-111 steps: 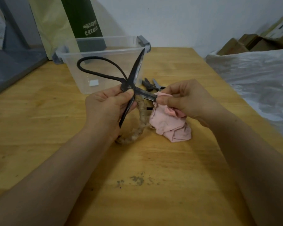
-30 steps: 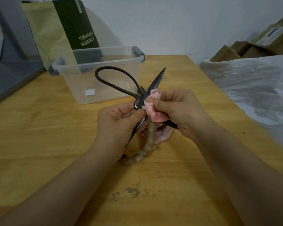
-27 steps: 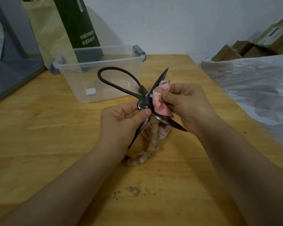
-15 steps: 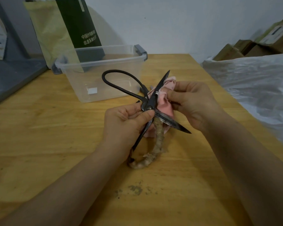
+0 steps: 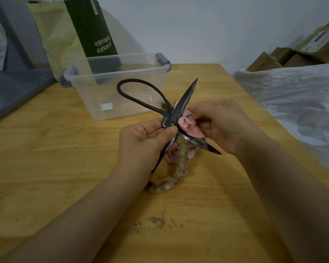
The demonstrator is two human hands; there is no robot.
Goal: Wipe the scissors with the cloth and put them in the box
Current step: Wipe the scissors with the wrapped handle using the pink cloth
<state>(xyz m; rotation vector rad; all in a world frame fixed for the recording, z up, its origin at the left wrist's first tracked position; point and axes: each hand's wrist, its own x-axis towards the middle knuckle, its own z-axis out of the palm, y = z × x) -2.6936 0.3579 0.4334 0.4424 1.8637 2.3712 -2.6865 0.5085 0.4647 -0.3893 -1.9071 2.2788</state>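
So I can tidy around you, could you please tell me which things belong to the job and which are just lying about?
Job: scissors, pink cloth, clear box, left hand, right hand.
Lying about: green carton, cardboard boxes, white plastic sheet, yellow bag.

From my station I see a yellow wooden tabletop [image 5: 46, 149] under the grip, with a dark smudge [image 5: 157, 222] nearer me, a tall dark-green carton with white lettering [image 5: 91, 29] in front of a yellow-green paper bag [image 5: 55, 35] beyond-left, crumpled white plastic sheeting [image 5: 292, 95] to the right, and brown cardboard boxes [image 5: 285, 57] behind that.
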